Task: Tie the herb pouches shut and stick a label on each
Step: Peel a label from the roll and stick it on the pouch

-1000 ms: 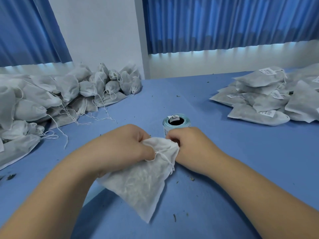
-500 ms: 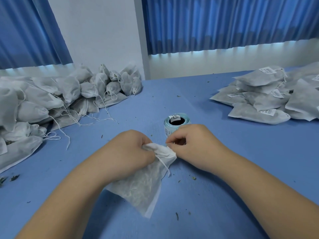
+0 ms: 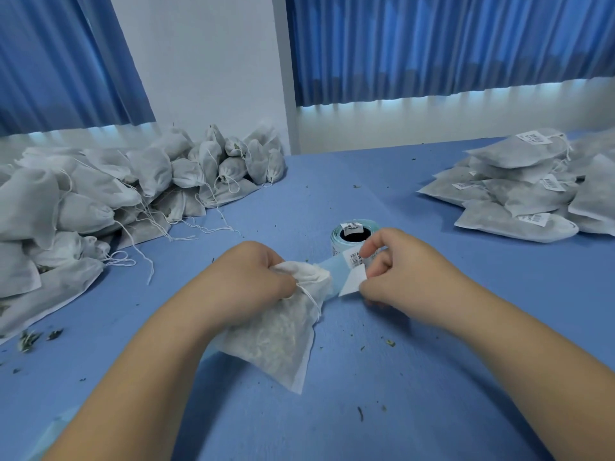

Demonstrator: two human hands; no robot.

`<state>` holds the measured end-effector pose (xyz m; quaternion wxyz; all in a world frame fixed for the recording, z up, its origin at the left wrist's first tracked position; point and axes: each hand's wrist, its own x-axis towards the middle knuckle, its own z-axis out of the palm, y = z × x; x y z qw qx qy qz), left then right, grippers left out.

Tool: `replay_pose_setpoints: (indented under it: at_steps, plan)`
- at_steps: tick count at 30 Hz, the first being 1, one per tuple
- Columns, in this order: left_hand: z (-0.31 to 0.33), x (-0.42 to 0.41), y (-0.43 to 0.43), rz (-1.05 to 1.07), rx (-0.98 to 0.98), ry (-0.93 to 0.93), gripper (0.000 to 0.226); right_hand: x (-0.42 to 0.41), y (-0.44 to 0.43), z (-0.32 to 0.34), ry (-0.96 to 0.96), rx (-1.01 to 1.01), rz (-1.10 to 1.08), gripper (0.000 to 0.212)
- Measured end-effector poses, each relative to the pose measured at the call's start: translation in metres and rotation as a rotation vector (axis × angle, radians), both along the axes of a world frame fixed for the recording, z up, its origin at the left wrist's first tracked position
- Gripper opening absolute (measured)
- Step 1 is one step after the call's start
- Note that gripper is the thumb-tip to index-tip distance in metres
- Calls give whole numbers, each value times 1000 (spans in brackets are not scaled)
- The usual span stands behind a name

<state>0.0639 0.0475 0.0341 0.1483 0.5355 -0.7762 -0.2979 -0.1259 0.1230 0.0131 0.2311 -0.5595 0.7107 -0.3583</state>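
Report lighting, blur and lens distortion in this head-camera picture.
Head view: daylight glows under the blue curtains, casting a faint shadow of the white fabric herb pouch on the blue table. Head view: the wide lens splays the curtain edges outward. Head view: the print on the white paper label pinched by the right hand is too soft to read.

Left hand (image 3: 253,277) grips pouch (image 3: 283,337); right hand (image 3: 396,277) peels label (image 3: 354,257).
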Motion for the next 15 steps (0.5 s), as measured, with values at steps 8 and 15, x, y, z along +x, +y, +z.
replay_pose_setpoints:
  at_steps: [8, 15]
  plan:
    - [4, 4, -2, 17, 48, 184, 23, -19, 12, 21, -148, 69, 92, 29]
    - [2, -7, 16, -172, 200, 582, 33, -6, 33, 40, -887, -110, 738, 30]
